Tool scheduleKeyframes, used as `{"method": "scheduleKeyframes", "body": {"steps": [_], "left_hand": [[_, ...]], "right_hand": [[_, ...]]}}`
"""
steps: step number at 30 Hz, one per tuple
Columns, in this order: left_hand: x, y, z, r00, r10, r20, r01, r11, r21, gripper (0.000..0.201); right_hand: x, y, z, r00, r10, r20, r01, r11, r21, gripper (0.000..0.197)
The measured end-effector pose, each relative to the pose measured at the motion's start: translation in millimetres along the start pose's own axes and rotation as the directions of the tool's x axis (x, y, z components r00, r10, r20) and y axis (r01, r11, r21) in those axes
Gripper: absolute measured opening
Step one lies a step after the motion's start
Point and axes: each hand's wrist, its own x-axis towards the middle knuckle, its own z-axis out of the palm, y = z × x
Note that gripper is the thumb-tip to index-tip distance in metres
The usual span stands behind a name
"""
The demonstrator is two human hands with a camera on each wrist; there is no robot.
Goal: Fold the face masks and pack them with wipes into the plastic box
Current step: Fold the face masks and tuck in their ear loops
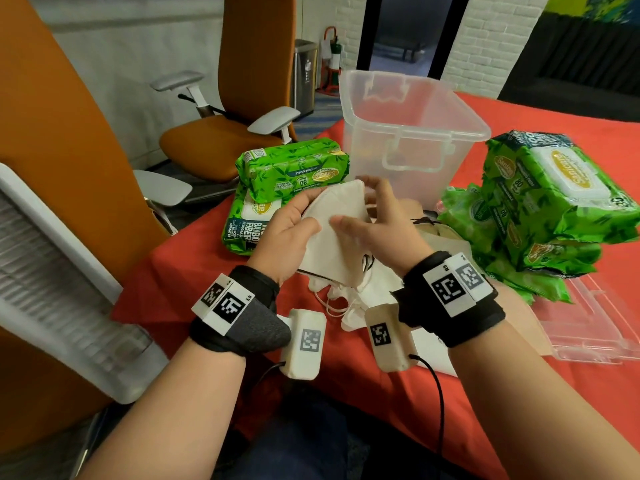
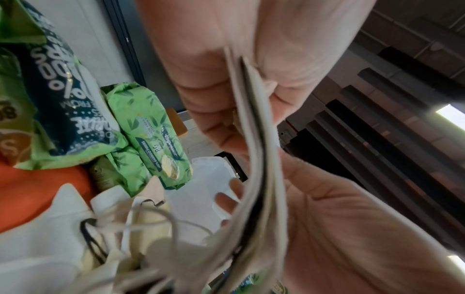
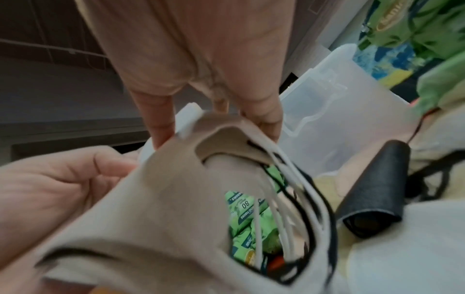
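An office room with orange chairs (image 1: pixel 221 140) and a white brick wall is seen behind a table covered with a red cloth (image 1: pixel 194 271). A clear plastic box (image 1: pixel 408 133), lidless and apparently holding no masks or wipes, stands toward the far edge of the table. Green wipe packs are stacked at the left edge (image 1: pixel 291 174) and piled at the right edge (image 1: pixel 540 209). A clear lid (image 1: pixel 595 327) lies near the right edge, by the near side.

A stack of folded face masks (image 1: pixel 332 230) is held above the near middle of the table, over loose masks (image 1: pixel 349 299) that lie on the cloth. The left hand (image 1: pixel 287 237) is clamped on the stack, thumb on top and fingers beneath. The right hand (image 1: pixel 377 223) is laid against the stack with fingers nearly straight, the fingertips at its far edge; no closed grip is shown there. In the wrist views several layers, white with a dark one between, and hanging ear loops are seen.

The folding and gathering step is judged to be in hand; packing is not yet begun. For the next move, the layers need to be kept squared and the loops tucked in before the stack is carried to the box.
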Motion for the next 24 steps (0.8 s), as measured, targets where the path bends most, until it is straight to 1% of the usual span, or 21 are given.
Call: {"method": "scheduleKeyframes", "body": {"steps": [2,3,4,5,6,7,8,9,10,12,14,15,17,18,19,21,23,24], "left_hand": [[1.2,-0.5,1.6,0.999,0.035,-0.04,-0.036,0.999,-0.032,0.052],[2.1,-2.2,2.2,0.993,0.044,-0.107,-0.051,0.997,-0.06,0.049],[3.8,-5.5,2.1,0.976,0.041,-0.214,-0.057,0.996,-0.07,0.043],[4.9,-9.2,2.5,0.943,0.037,-0.33,-0.061,0.996,-0.063,0.036],[4.7,-14.4,3.9,0.909,0.021,-0.417,-0.047,0.998,-0.052,0.03],[3.8,-17.4,7.3,0.891,0.001,-0.453,-0.023,0.999,-0.043,0.029],[2.8,-20.2,11.9,0.89,-0.018,-0.455,0.006,1.0,-0.027,0.034],[2.8,-23.4,16.5,0.899,-0.03,-0.437,0.027,1.0,-0.013,0.039],[2.3,-23.7,21.7,0.908,-0.051,-0.415,0.041,0.999,-0.034,0.043],[4.1,-25.0,28.1,0.918,-0.072,-0.389,0.044,0.996,-0.083,0.045],[6.8,-25.9,26.3,0.919,-0.025,-0.395,0.02,1.0,-0.017,0.047],[7.6,-26.9,23.2,0.917,0.007,-0.399,-0.006,1.0,0.002,0.051],[7.2,-30.7,12.6,0.914,0.059,-0.402,-0.041,0.998,0.053,0.061],[6.2,-30.6,7.8,0.913,0.08,-0.4,-0.058,0.996,0.067,0.06],[6.2,-31.9,2.1,0.919,0.087,-0.385,-0.067,0.996,0.065,0.058],[5.8,-32.2,-6.5,0.949,0.082,-0.306,-0.078,0.997,0.027,0.051],[5.8,-31.2,-13.2,0.974,0.085,-0.212,-0.065,0.993,0.098,0.04],[5.0,-29.6,-14.5,0.984,0.055,-0.17,-0.033,0.991,0.131,0.038]], "right_hand": [[0.0,2.2,1.4,0.996,-0.002,0.092,-0.001,1.0,0.029,0.053],[0.3,4.0,1.3,0.996,-0.02,0.088,0.014,0.997,0.07,0.044],[0.6,5.6,0.6,0.999,-0.025,0.041,0.02,0.992,0.122,0.036],[1.9,7.6,-0.6,0.999,-0.01,-0.036,0.016,0.985,0.172,0.029],[3.4,9.4,-2.3,0.993,0.011,-0.114,0.015,0.974,0.226,0.026],[4.1,11.2,-3.0,0.986,0.029,-0.164,0.017,0.962,0.273,0.026],[4.5,12.8,-1.8,0.982,0.048,-0.184,0.011,0.951,0.308,0.026],[4.3,13.0,0.2,0.981,0.069,-0.182,-0.006,0.945,0.326,0.028],[4.9,15.2,3.2,0.982,0.092,-0.168,-0.033,0.946,0.323,0.031],[2.9,16.5,7.3,0.991,0.114,-0.077,-0.086,0.951,0.297,0.042],[0.3,16.7,4.3,0.994,0.109,0.032,-0.113,0.974,0.198,0.067],[-0.3,17.1,0.9,0.991,0.103,0.082,-0.115,0.982,0.152,0.075],[-1.3,16.9,-8.4,0.982,0.098,0.165,-0.119,0.985,0.122,0.078],[-1.9,16.1,-12.9,0.977,0.102,0.189,-0.126,0.985,0.121,0.077],[-3.0,14.4,-17.0,0.976,0.102,0.193,-0.129,0.983,0.129,0.075],[-2.6,13.2,-22.0,0.985,0.126,0.118,-0.145,0.975,0.169,0.07],[-2.2,13.5,-23.4,0.99,0.136,0.03,-0.139,0.971,0.195,0.064],[-2.1,14.4,-22.9,0.991,0.13,0.02,-0.132,0.975,0.181,0.062]]}}
